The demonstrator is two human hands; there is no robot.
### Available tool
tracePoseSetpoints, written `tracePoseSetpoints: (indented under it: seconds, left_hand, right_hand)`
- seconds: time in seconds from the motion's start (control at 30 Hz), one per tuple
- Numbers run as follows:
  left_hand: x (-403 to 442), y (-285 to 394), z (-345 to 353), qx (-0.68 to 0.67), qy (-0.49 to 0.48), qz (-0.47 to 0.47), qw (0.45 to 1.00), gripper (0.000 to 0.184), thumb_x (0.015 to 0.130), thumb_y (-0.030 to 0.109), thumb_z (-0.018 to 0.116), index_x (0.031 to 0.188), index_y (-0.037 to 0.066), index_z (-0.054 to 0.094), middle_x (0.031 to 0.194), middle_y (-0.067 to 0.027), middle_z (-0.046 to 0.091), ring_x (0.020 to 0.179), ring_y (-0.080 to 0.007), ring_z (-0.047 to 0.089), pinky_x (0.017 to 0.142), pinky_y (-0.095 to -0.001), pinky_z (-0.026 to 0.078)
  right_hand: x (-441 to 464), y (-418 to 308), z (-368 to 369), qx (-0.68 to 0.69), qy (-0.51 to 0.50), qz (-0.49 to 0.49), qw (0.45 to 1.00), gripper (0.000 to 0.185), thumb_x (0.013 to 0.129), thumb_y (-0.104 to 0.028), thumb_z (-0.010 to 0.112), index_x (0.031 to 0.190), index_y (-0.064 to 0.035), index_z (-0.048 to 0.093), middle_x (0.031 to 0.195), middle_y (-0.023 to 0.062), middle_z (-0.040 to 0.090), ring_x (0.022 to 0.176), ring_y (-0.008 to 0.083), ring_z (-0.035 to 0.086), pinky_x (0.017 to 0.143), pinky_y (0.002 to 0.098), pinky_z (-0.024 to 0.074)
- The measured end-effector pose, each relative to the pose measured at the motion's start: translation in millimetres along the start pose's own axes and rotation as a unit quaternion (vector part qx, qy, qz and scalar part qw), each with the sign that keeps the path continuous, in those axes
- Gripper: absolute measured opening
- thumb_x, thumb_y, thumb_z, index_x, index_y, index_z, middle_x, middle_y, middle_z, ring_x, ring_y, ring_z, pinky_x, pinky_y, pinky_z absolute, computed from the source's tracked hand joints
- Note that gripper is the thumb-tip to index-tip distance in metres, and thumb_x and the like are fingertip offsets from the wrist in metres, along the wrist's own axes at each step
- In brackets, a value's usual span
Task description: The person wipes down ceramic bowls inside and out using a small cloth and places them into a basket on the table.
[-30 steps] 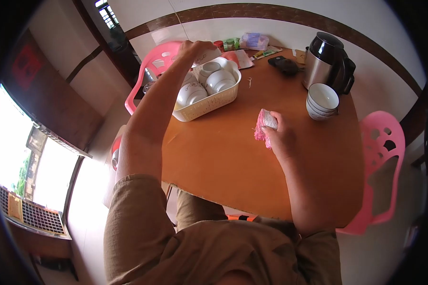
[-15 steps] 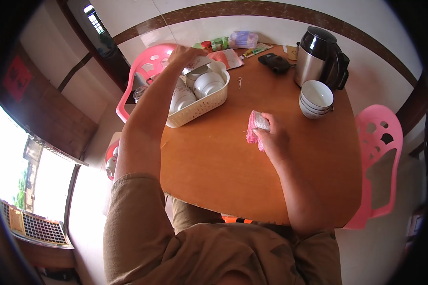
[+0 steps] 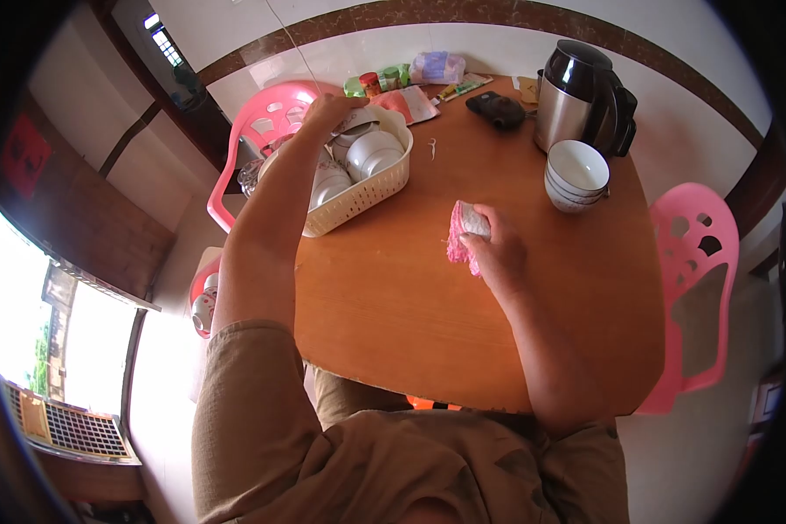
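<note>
My left hand [image 3: 330,115] reaches over the far end of a cream plastic basket [image 3: 358,201] and grips the edge of a white patterned bowl [image 3: 348,123]; the arm hides part of the grip. More white bowls [image 3: 375,154] lie tilted in the basket, below and beside that hand. Over the middle of the table, my right hand [image 3: 499,244] is closed around a folded pink and white cloth [image 3: 463,234]. To the right of it stands a stack of white bowls [image 3: 576,175].
A steel and black kettle [image 3: 576,100] stands behind the bowl stack on the wooden table [image 3: 410,314]. A dark object [image 3: 495,111], packets [image 3: 437,67] and a red-lidded jar [image 3: 370,85] line the back. Pink chairs [image 3: 703,227] flank the table.
My left hand has lowered slightly into the basket with the patterned bowl, which shows less above the other bowls. My right hand stays in place with the cloth. The view has shifted a little.
</note>
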State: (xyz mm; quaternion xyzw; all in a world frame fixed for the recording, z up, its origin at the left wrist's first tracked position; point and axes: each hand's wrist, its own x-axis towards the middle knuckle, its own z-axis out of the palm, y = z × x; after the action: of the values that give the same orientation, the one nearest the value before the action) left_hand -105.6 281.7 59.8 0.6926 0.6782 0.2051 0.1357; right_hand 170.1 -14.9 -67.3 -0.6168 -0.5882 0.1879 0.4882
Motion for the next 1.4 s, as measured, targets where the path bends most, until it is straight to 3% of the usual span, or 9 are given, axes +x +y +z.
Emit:
tracePoseSetpoints:
  seconds: [0.23, 0.53, 0.73, 0.93, 1.0, 1.03, 1.2, 1.33, 1.4]
  left_hand:
    - [-15.4, 10.5, -3.0, -0.015, 0.099, -0.053, 0.994, 0.067, 0.071, 0.065, 0.072, 0.095, 0.003, 0.076, 0.093, -0.0161, 0.072, 0.093, -0.0294, 0.070, 0.088, -0.0423, 0.052]
    - [-11.3, -9.4, -12.2, -0.084, -0.001, -0.038, 0.996, 0.054, 0.073, 0.049, 0.079, 0.092, -0.001, 0.074, 0.089, -0.0184, 0.071, 0.081, -0.0259, 0.070, 0.070, -0.0389, 0.055]
    - [-21.2, -4.9, -17.3, -0.053, -0.059, 0.001, 0.997, 0.058, 0.078, 0.055, 0.071, 0.097, 0.000, 0.072, 0.091, -0.0184, 0.070, 0.084, -0.0271, 0.068, 0.074, -0.0379, 0.053]
    - [-45.0, 23.2, -7.2, 0.125, 0.108, 0.008, 0.986, 0.042, 0.082, 0.043, 0.067, 0.098, 0.005, 0.073, 0.099, -0.0187, 0.070, 0.098, -0.0319, 0.065, 0.090, -0.0452, 0.048]
    - [-50.3, 29.8, 14.1, 0.116, 0.344, 0.130, 0.923, 0.032, 0.079, 0.034, 0.069, 0.099, 0.009, 0.074, 0.102, -0.0155, 0.069, 0.096, -0.0329, 0.065, 0.091, -0.0477, 0.048]
    - [-62.8, 46.6, 14.5, 0.099, 0.352, 0.163, 0.916, 0.030, 0.076, 0.029, 0.073, 0.098, 0.010, 0.075, 0.099, -0.0115, 0.068, 0.094, -0.0316, 0.065, 0.089, -0.0444, 0.050]
    - [-93.4, 129.6, 57.5, -0.112, 0.106, 0.346, 0.925, 0.031, 0.074, 0.029, 0.076, 0.098, 0.010, 0.076, 0.103, -0.0128, 0.070, 0.095, -0.0288, 0.066, 0.084, -0.0385, 0.053]
    - [-140.5, 204.0, 109.7, -0.176, -0.035, 0.322, 0.930, 0.035, 0.076, 0.037, 0.077, 0.090, 0.005, 0.074, 0.093, -0.0143, 0.071, 0.088, -0.0289, 0.068, 0.082, -0.0387, 0.053]
    - [-156.7, 234.1, 123.6, -0.158, -0.126, 0.248, 0.947, 0.040, 0.075, 0.041, 0.078, 0.087, 0.003, 0.072, 0.089, -0.0139, 0.071, 0.086, -0.0265, 0.068, 0.079, -0.0374, 0.053]
  right_hand:
    - [0.0, -0.2, 0.8, 0.003, 0.005, 0.004, 1.000, 0.044, 0.078, -0.013, 0.073, 0.120, -0.0100, 0.059, 0.118, 0.0099, 0.065, 0.109, 0.0306, 0.063, 0.092, 0.0404, 0.0510]
    - [0.9, -1.5, -0.3, 0.001, 0.006, -0.006, 1.000, 0.042, 0.078, -0.012, 0.071, 0.118, -0.0088, 0.060, 0.118, 0.0114, 0.065, 0.108, 0.0315, 0.063, 0.092, 0.0406, 0.0514]
    - [-1.6, -8.1, -2.1, 0.004, 0.001, 0.020, 1.000, 0.041, 0.079, -0.014, 0.069, 0.119, -0.0084, 0.060, 0.118, 0.0120, 0.064, 0.109, 0.0319, 0.062, 0.091, 0.0414, 0.0510]
    - [-6.0, -8.5, 1.1, -0.167, 0.040, -0.096, 0.981, 0.039, 0.077, -0.014, 0.069, 0.115, -0.0098, 0.061, 0.114, 0.0115, 0.060, 0.106, 0.0329, 0.058, 0.088, 0.0447, 0.0502]
    - [-5.1, -6.4, 2.6, -0.184, 0.099, -0.142, 0.968, 0.036, 0.077, -0.014, 0.068, 0.112, -0.0121, 0.061, 0.112, 0.0109, 0.059, 0.104, 0.0309, 0.058, 0.084, 0.0456, 0.0475]
    - [-3.7, -6.2, 4.4, -0.191, 0.137, -0.171, 0.957, 0.034, 0.077, -0.014, 0.068, 0.111, -0.0128, 0.061, 0.112, 0.0109, 0.060, 0.104, 0.0304, 0.058, 0.083, 0.0456, 0.0468]
    - [-8.0, -15.6, 4.2, -0.112, 0.136, -0.300, 0.937, 0.031, 0.076, -0.013, 0.071, 0.105, -0.0099, 0.061, 0.105, 0.0126, 0.062, 0.100, 0.0307, 0.060, 0.083, 0.0445, 0.0438]
    - [-12.3, -1.2, 16.5, -0.242, -0.026, -0.239, 0.940, 0.023, 0.076, -0.014, 0.072, 0.097, -0.0049, 0.067, 0.121, 0.0170, 0.063, 0.103, 0.0280, 0.060, 0.082, 0.0422, 0.0432]
    - [-11.3, 0.9, 18.8, -0.246, -0.001, -0.240, 0.939, 0.024, 0.077, -0.018, 0.073, 0.096, -0.0036, 0.069, 0.126, 0.0183, 0.061, 0.103, 0.0268, 0.060, 0.083, 0.0426, 0.0430]
